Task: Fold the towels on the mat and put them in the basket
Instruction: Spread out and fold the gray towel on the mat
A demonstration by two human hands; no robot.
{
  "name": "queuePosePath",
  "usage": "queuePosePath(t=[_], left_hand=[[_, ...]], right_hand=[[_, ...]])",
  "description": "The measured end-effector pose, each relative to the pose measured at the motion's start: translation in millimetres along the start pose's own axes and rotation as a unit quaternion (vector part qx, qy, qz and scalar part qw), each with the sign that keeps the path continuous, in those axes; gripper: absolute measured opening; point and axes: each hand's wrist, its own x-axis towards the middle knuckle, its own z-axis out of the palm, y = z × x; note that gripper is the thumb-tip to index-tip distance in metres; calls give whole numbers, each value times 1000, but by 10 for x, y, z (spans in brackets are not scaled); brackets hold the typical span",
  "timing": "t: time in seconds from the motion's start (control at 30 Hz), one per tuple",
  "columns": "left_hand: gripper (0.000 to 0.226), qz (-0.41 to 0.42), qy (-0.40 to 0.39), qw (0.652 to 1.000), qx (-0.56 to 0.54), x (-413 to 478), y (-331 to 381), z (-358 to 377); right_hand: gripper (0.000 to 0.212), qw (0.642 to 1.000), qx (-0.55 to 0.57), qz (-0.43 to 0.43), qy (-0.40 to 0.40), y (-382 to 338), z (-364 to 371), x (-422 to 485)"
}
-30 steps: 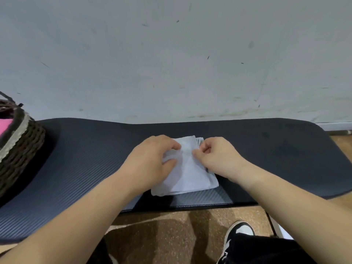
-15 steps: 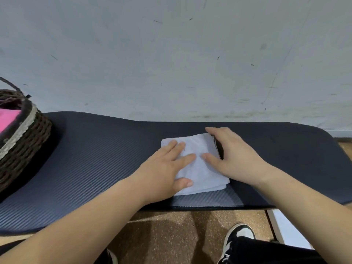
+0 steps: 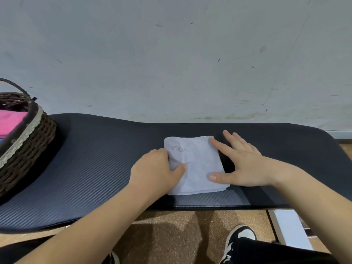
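A small pale lavender towel (image 3: 198, 168), folded into a square with faint lettering on top, lies on the dark mat (image 3: 95, 159) near its front edge. My left hand (image 3: 154, 172) grips the towel's left edge, thumb on top and fingers curled under it. My right hand (image 3: 242, 164) lies flat with straight fingers, its thumb and forefinger pressing the towel's right side. A dark wicker basket (image 3: 28, 145) with a pale lace band stands at the mat's left end; a pink towel (image 3: 9, 121) lies inside.
A grey-white wall rises right behind the mat. Brown floor, my black-and-white shoe (image 3: 240, 237) and a white strip (image 3: 285, 225) show below the mat's front edge. Bare mat lies between the towel and the basket.
My left hand went from lying flat on the towel to curling round its left edge. My right hand slid slightly right along the right edge. The view shifted right.
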Motion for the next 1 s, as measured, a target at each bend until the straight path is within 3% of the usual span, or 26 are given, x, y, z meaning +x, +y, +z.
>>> queuePosePath(t=[0.2,0.33,0.57,0.77,0.83,0.9,1.0], left_hand=[[28,-59,-8,987,-152,65,-66,-250],[60,-59,12,982,-180,101,-97,-461],[49,68,66,994,-60,-56,202,-425],[28,190,39,978,-75,-141,312,-102],[24,223,38,974,-27,-111,249,-84],[30,266,75,961,23,-66,176,-76],[50,299,71,950,62,-1,115,-8]], right_hand=[[104,999,27,-25,-13,-36,53,17],[104,999,22,-50,2,-117,133,84],[108,997,29,-50,43,-232,285,202],[107,997,43,-44,40,-196,252,192],[104,996,61,-44,41,-178,225,183],[99,993,95,-48,58,-175,211,179],[90,988,116,-57,80,-179,205,185]])
